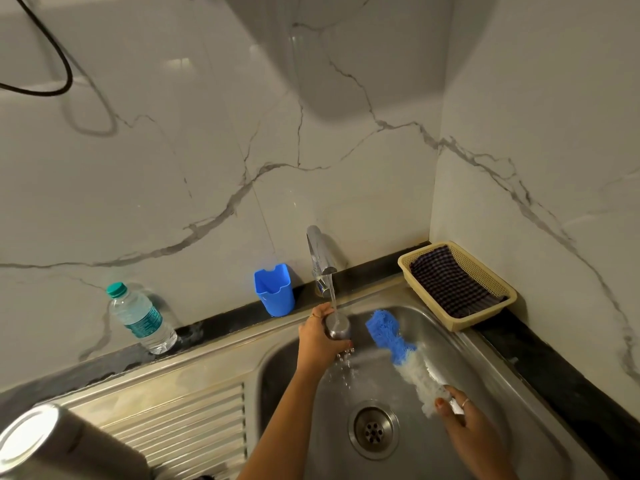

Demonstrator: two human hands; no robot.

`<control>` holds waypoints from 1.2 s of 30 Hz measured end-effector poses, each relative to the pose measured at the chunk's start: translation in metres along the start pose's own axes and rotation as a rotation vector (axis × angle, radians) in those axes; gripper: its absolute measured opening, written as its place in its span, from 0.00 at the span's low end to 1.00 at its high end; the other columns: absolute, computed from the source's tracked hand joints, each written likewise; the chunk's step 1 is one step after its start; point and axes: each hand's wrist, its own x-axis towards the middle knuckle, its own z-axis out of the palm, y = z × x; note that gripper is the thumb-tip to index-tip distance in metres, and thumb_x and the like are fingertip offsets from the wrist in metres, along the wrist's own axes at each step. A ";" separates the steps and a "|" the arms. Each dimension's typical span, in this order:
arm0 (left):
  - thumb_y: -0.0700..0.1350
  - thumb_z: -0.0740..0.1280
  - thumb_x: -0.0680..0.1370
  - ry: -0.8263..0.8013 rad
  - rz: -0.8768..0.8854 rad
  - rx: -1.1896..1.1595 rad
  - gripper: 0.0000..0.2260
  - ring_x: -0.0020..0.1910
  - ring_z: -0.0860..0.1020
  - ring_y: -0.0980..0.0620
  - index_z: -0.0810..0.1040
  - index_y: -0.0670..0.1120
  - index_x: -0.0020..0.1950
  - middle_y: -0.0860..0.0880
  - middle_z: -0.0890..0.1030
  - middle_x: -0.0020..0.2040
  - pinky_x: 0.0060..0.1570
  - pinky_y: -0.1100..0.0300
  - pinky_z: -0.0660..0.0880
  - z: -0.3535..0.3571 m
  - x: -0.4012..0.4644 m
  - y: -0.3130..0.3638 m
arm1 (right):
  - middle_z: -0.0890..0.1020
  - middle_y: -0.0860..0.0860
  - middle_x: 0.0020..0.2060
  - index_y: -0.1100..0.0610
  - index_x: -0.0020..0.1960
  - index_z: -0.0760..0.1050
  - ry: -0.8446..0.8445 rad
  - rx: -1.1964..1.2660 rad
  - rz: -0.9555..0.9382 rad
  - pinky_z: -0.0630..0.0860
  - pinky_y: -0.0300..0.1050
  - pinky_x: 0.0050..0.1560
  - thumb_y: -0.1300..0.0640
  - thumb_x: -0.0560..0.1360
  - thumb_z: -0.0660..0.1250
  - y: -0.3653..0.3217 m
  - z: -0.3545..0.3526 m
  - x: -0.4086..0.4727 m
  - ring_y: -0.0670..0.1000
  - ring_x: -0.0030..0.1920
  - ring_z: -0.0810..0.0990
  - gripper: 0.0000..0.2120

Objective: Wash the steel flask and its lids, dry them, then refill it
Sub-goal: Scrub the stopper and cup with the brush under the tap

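My left hand [320, 336] grips a small steel lid [337, 326] under the running tap [321, 252]; water falls on its top and drips off below into the steel sink [485, 355]. My right hand [459, 408] holds the handle of a bottle brush [398, 348] with white bristles and a blue fluffy tip, which lies slanted across the basin to the right of the lid. The steel flask [52, 441] stands on the ribbed draining board at the lower left, partly cut off by the frame edge.
A plastic water bottle [140, 318] with a green cap and a blue plastic holder [275, 289] stand on the dark ledge behind the sink. A cream basket [485, 268] with a dark checked cloth sits in the right corner. The drain [373, 429] lies between my arms.
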 end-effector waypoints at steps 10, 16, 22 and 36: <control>0.40 0.82 0.65 -0.214 -0.108 0.069 0.56 0.67 0.73 0.49 0.46 0.45 0.81 0.50 0.76 0.65 0.65 0.59 0.68 -0.018 0.011 0.007 | 0.80 0.49 0.40 0.55 0.69 0.69 0.044 -0.025 0.002 0.71 0.38 0.38 0.49 0.78 0.62 0.005 -0.001 0.008 0.47 0.39 0.78 0.21; 0.42 0.82 0.65 -0.372 -0.074 0.165 0.63 0.64 0.73 0.50 0.32 0.45 0.79 0.55 0.75 0.58 0.71 0.53 0.67 -0.034 0.035 0.017 | 0.79 0.51 0.36 0.55 0.69 0.69 0.026 -0.026 0.014 0.68 0.33 0.35 0.50 0.79 0.61 0.002 -0.002 0.015 0.49 0.36 0.77 0.20; 0.43 0.81 0.67 -0.406 -0.046 0.174 0.61 0.59 0.72 0.53 0.33 0.45 0.80 0.53 0.72 0.58 0.63 0.61 0.69 -0.039 0.050 0.024 | 0.77 0.50 0.40 0.57 0.70 0.68 0.015 -0.018 0.014 0.68 0.33 0.36 0.51 0.79 0.62 -0.002 0.000 0.023 0.45 0.38 0.76 0.21; 0.39 0.79 0.69 -0.421 -0.085 0.149 0.61 0.70 0.72 0.43 0.28 0.49 0.78 0.42 0.73 0.71 0.64 0.57 0.70 -0.032 0.051 0.026 | 0.77 0.48 0.41 0.54 0.71 0.67 -0.020 -0.031 0.007 0.70 0.35 0.38 0.49 0.79 0.60 -0.007 -0.002 0.022 0.42 0.39 0.75 0.21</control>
